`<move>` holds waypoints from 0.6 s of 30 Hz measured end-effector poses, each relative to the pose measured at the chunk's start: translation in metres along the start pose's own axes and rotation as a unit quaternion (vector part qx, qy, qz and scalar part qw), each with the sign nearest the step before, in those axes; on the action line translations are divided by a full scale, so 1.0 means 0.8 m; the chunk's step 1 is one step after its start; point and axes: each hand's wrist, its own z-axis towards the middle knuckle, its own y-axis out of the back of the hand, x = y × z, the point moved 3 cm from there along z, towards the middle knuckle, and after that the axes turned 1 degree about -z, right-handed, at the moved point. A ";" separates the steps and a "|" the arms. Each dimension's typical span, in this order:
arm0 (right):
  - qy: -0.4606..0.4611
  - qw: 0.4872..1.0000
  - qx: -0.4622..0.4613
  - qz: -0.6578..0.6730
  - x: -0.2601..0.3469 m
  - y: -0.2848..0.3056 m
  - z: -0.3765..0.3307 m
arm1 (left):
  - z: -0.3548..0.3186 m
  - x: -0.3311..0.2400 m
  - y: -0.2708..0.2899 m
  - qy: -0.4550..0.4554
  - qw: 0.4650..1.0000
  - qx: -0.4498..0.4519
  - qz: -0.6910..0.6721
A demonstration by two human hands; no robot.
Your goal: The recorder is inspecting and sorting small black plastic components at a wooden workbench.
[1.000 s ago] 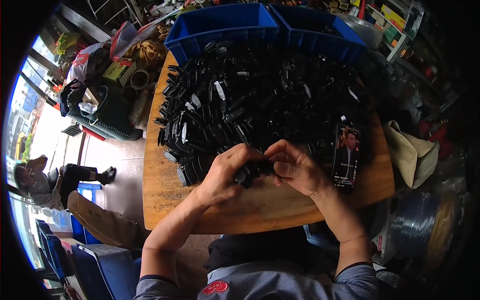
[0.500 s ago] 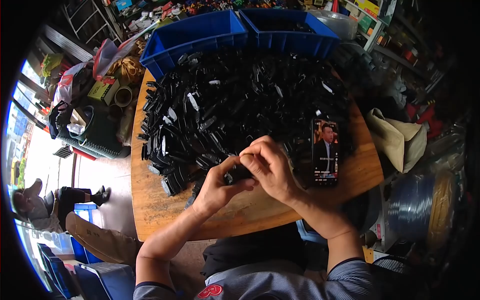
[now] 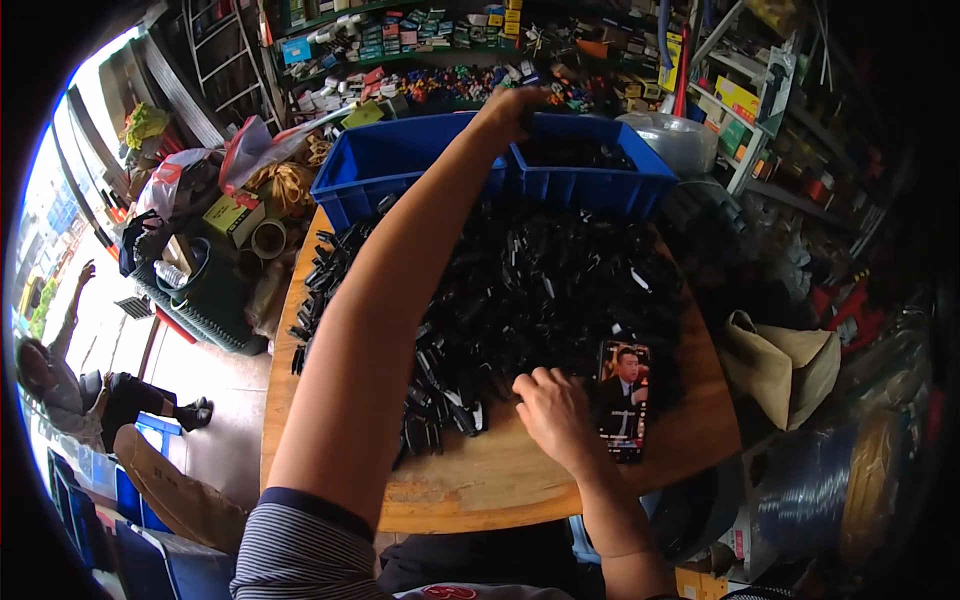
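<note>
A big heap of small black plastic parts (image 3: 545, 270) covers a round wooden table (image 3: 500, 490). My left arm stretches far across the heap, and my left hand (image 3: 515, 105) hovers over the divide between two blue bins (image 3: 400, 160), at the rim of the right bin (image 3: 600, 185). Its fingers curl downward; whether they hold a part is hidden. My right hand (image 3: 555, 410) rests at the near edge of the heap, fingers spread on the black parts, just left of a phone (image 3: 623, 400) lying flat with its screen lit.
Cluttered shelves (image 3: 420, 50) of boxes stand behind the bins. A beige cloth bag (image 3: 790, 360) sits at the table's right. Crates, tape rolls and bags (image 3: 240, 210) crowd the floor at left, where another person (image 3: 60, 380) sits near blue stools.
My hands were together near the table's front edge on a small black part. My left arm has since reached out to the blue bins, and my right hand has dropped onto the heap.
</note>
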 end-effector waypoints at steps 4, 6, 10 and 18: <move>-0.006 0.998 0.010 0.066 -0.019 -0.014 -0.001 | 0.006 -0.043 -0.020 0.333 0.793 -0.234 -0.453; -0.006 0.994 0.016 0.106 -0.020 -0.002 0.001 | -0.044 -0.072 -0.018 0.243 0.841 -0.158 -0.457; -0.049 0.926 -0.015 0.373 -0.030 0.022 0.005 | -0.200 -0.208 0.034 -0.068 0.970 0.129 -0.197; -0.059 0.822 0.022 0.566 0.000 0.004 0.021 | -0.383 -0.236 0.057 -0.052 0.988 0.137 0.037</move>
